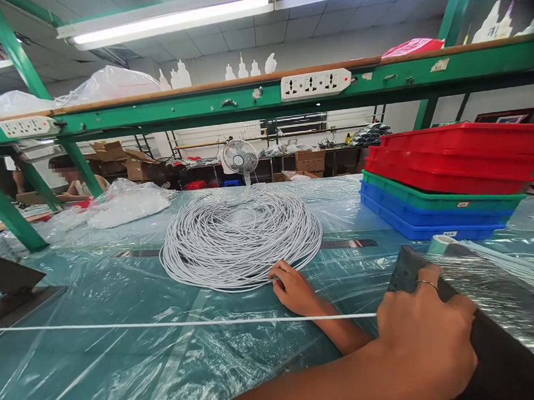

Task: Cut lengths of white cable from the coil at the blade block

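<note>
- From where I stand, the left hand [425,329], a ring on one finger, is curled closed around a pale cable [179,323]; its arm crosses in front of the other.
- That cable runs nearly straight across the desk [100,370], from the far left of the view to the fist.
- The same fist sits against a dark angled plate [506,354] at the right.
- The right hand [296,290] reaches to the near edge of a big loose coil [207,253] of the same pale cable, fingers bent and touching it; I can't tell whether they pinch a strand.
- The coil lies mid-desk on clear plastic sheeting, over a dark strip [347,244] that pokes out on both sides.
- Beyond the left hand, stacked trays stand on the desk: red [456,156] on top, green [431,197] beneath, blue [428,222] at the bottom.
- Near the plate, a bundle of pale strands [523,267] lies at the right.
- Over the desk runs a green shelf beam [173,112] with a power strip [316,84]; a fan [241,157] stands behind the coil.
- Another person [78,186] sits far left.
</note>
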The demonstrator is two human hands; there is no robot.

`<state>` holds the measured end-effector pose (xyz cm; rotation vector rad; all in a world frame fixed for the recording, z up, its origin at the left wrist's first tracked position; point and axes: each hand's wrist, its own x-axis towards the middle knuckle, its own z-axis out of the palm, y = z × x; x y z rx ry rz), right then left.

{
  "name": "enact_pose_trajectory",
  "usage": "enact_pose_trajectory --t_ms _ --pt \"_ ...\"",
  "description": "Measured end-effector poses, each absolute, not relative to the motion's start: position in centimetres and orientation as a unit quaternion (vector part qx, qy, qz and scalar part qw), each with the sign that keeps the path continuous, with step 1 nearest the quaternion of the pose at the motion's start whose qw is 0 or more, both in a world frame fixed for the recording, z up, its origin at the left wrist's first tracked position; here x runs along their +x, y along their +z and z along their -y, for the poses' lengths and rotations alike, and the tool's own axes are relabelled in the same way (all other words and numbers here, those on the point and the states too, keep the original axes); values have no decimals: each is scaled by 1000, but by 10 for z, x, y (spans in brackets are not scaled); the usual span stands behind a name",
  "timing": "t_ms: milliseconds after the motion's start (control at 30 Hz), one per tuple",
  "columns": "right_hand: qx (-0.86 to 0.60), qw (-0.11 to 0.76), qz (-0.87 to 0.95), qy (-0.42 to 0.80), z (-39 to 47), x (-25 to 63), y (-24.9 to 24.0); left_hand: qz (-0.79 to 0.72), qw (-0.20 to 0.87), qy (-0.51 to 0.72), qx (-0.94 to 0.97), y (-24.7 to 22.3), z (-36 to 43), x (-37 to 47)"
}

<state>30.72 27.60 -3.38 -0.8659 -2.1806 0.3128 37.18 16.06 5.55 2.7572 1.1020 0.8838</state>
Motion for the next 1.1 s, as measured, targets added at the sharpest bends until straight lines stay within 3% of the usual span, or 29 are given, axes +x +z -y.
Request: enact_pose_trajectory --t_ms 533,833,967,1100 --pt "-353 373 845 145 -279 304 -33 -307 1 276 911 61 -164 370" --pt "-372 363 822 233 -278 302 -25 -295 -13 265 918 67 -164 367" --pt "-358 275 811 372 -265 291 -11 -293 -10 252 922 68 -164 369" --pt "-260 79 785 557 -236 271 1 -298 1 247 922 69 -163 371"
